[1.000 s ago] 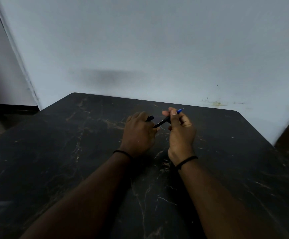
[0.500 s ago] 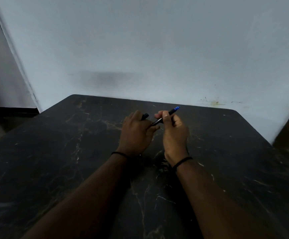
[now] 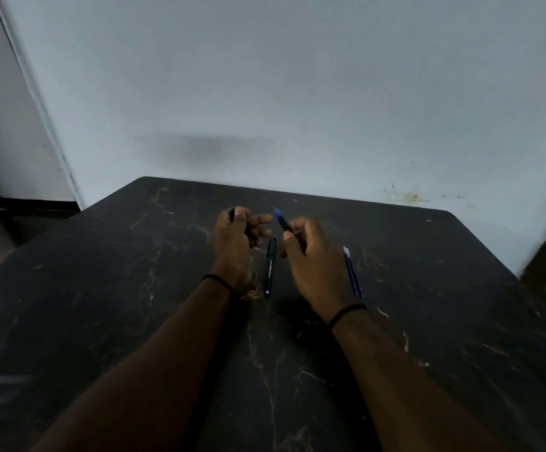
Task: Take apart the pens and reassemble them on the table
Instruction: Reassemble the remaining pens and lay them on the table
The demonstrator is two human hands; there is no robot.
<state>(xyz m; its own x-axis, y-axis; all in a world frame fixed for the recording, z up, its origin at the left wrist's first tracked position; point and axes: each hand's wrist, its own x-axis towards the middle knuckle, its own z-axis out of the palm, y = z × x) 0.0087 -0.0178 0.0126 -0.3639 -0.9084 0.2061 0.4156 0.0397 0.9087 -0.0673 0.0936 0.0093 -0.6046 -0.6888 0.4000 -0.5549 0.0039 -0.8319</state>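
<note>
Black marbled stone with pale veins forms the worktop (image 3: 102, 321), which fills the lower half of the head view below a pale grey wall (image 3: 297, 76). At centre frame the left hand (image 3: 235, 243) curls its fingers round a small dark piece (image 3: 232, 214) that peeks out above the thumb. Just right of it, the right hand (image 3: 310, 256) pinches a short black pen part with a blue tip (image 3: 282, 220), angled up and leftward. Between the hands a black pen barrel (image 3: 270, 269) lies on the worktop, and a thin purple refill (image 3: 352, 271) lies right of the right hand. Each wrist bears a black band.
</note>
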